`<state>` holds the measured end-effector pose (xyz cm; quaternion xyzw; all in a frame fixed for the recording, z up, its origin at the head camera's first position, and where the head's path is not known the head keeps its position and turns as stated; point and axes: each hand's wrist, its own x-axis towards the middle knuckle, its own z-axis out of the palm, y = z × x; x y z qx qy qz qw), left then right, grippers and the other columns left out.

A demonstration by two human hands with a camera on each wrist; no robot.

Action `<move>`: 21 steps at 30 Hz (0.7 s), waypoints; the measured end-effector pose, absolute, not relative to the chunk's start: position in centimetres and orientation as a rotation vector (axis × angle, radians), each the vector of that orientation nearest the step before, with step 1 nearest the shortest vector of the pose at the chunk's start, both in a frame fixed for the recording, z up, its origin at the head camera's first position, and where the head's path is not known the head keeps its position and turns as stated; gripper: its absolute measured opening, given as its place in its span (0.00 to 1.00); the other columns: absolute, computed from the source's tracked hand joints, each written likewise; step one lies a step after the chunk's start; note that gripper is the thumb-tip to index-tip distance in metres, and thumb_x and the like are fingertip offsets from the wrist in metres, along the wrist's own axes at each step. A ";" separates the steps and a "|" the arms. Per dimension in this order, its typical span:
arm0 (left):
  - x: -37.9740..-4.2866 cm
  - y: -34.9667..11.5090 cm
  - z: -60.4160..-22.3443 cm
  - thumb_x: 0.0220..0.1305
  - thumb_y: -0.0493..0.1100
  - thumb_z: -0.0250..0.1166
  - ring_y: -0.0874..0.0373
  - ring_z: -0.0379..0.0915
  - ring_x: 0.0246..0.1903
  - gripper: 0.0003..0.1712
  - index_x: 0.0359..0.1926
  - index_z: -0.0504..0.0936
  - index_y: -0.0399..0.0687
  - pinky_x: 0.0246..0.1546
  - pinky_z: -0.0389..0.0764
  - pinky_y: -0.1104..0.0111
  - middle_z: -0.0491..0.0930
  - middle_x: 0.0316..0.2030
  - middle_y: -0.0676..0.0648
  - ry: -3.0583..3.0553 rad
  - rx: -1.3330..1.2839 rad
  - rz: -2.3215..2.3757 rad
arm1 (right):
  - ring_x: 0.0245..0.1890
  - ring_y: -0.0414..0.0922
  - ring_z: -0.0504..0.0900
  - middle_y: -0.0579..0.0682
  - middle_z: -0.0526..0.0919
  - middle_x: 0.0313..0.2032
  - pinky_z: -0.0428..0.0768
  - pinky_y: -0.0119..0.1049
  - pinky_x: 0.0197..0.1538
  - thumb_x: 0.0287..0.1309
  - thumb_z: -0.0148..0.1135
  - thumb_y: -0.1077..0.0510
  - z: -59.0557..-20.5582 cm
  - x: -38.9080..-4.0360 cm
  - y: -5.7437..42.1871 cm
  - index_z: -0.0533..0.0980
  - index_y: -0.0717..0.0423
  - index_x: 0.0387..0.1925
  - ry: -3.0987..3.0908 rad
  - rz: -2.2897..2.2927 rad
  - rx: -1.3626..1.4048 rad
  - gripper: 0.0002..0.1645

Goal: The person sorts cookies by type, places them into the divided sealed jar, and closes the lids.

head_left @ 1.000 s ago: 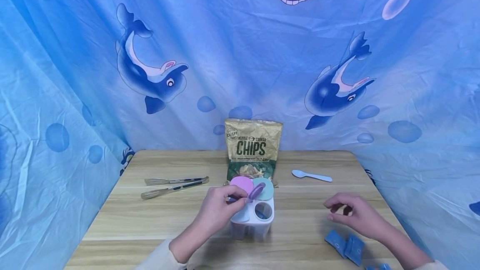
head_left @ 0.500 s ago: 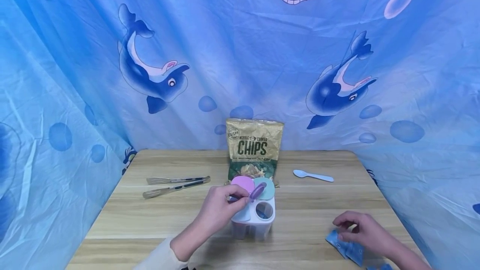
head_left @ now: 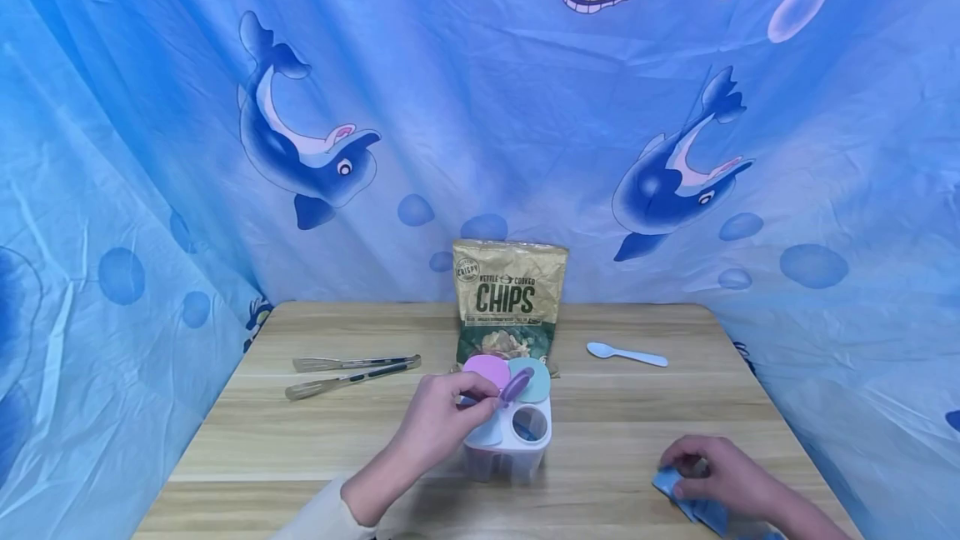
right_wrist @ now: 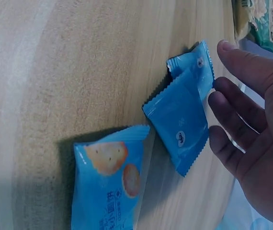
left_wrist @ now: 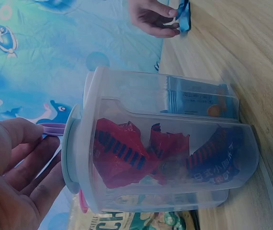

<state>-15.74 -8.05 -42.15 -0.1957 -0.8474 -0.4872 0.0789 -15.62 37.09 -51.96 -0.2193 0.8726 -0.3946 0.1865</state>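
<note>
My left hand (head_left: 441, 413) pinches a purple lid (head_left: 516, 387), tilted up above the uncovered round opening of a clear container (head_left: 504, 463) with several compartments. Other openings have pink, green and pale blue lids. In the left wrist view, red and dark blue snack packets (left_wrist: 127, 153) and a blue biscuit packet (left_wrist: 201, 98) show through its walls. My right hand (head_left: 723, 473) is at two overlapping blue biscuit packets (head_left: 697, 515) on the table. In the right wrist view its fingertips (right_wrist: 218, 98) are at their edge, thumb apart from them. A third blue packet (right_wrist: 108, 179) lies beside them.
A chips bag (head_left: 508, 298) stands behind the container. Metal tongs (head_left: 352, 375) lie on the left of the wooden table (head_left: 315, 440), and a pale blue spoon (head_left: 626, 354) lies at the back right. A blue patterned curtain (head_left: 480, 107) surrounds the table.
My right hand has moved down and slightly right, from above the blue packets to their edge. The left hand and the purple lid stay in place over the container.
</note>
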 end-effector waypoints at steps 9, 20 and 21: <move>-15.5 -8.0 -42.0 0.59 0.36 0.74 0.66 0.84 0.35 0.07 0.34 0.90 0.55 0.37 0.84 0.73 0.88 0.30 0.62 -2.536 -0.586 -1.460 | 0.38 0.34 0.79 0.41 0.84 0.41 0.78 0.30 0.38 0.56 0.76 0.52 -52.1 -15.6 36.6 0.83 0.48 0.47 2.551 -1.009 -0.640 0.17; -15.5 -8.0 -41.9 0.60 0.36 0.73 0.67 0.83 0.34 0.06 0.34 0.90 0.54 0.37 0.84 0.73 0.88 0.29 0.63 -2.542 -0.587 -1.460 | 0.41 0.35 0.78 0.43 0.80 0.44 0.79 0.30 0.41 0.51 0.79 0.49 -52.1 -16.4 36.3 0.83 0.43 0.47 2.652 -0.881 -0.531 0.20; -15.5 -8.0 -41.9 0.60 0.36 0.74 0.67 0.83 0.34 0.06 0.34 0.90 0.54 0.37 0.84 0.73 0.88 0.29 0.63 -2.542 -0.588 -1.459 | 0.41 0.35 0.78 0.44 0.80 0.44 0.79 0.30 0.42 0.51 0.79 0.48 -52.1 -16.4 36.3 0.83 0.44 0.47 2.653 -0.873 -0.525 0.21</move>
